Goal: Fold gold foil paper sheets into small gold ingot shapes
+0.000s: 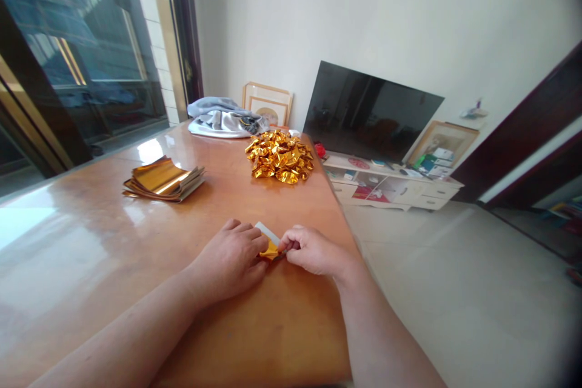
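You sit or stand at a glossy brown wooden table (pixel 227 339), with both bare forearms reaching over its near side. A small piece of gold paper (pixel 271 250) lies between your hands, on the table near its right edge, with a pale strip showing along the paper's far side. Your left hand (pixel 236 257) rests palm down on the table, fingers bent over the paper's left end; whether they grip it or only press it, you cannot tell from this view. Your right hand (pixel 311 251) is closed, its thumb and forefinger pinching the paper's right end just above the table. Farther up the table, toward its left side, is a loose stack of flat gold sheets (pixel 161 177). Near the table's far right edge sits a heap of shiny, crumpled-looking gold pieces (pixel 279 157). At the table's far end lies a bundle of pale blue and grey cloth (pixel 222 118). Beyond the table, a dark television (pixel 370 112) stands at a tilt in your view on a low white cabinet (pixel 395 188). Left of the table are large glass panes (pixel 100 42).
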`<state>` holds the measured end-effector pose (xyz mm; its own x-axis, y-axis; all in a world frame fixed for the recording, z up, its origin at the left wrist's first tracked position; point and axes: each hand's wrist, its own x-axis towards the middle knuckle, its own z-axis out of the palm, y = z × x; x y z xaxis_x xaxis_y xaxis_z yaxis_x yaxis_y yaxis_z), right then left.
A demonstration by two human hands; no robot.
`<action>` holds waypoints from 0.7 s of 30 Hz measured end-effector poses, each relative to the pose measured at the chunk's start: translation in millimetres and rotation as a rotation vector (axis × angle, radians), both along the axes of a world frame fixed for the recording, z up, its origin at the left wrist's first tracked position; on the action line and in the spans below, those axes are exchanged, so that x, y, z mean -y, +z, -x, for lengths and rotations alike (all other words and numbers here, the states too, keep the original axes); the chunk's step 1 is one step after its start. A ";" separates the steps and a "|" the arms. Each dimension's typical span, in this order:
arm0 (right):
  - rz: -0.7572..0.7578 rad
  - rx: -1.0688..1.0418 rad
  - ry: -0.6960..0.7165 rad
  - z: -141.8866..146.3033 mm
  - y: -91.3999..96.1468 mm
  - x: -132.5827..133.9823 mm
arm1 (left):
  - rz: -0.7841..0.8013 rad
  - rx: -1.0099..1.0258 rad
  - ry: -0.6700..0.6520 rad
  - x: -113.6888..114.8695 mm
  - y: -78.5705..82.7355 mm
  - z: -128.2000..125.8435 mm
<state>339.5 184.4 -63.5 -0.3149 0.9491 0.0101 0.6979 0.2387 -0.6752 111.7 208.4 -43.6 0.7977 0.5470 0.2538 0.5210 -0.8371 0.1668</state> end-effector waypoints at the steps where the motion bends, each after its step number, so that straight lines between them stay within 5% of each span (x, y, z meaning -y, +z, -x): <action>1: 0.009 -0.006 0.001 -0.2 -0.1 -0.1 | 0.007 0.000 0.004 0.4 -0.6 -0.2; 21: 0.036 -0.047 0.002 -1.5 0.2 1.1 | 0.038 -0.014 0.027 -2.9 -0.6 1.8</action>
<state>341.0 183.3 -63.3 -0.3167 0.9485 -0.0093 0.6647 0.2149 -0.7155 109.8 211.3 -44.2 0.7856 0.5777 0.2215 0.5459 -0.8157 0.1914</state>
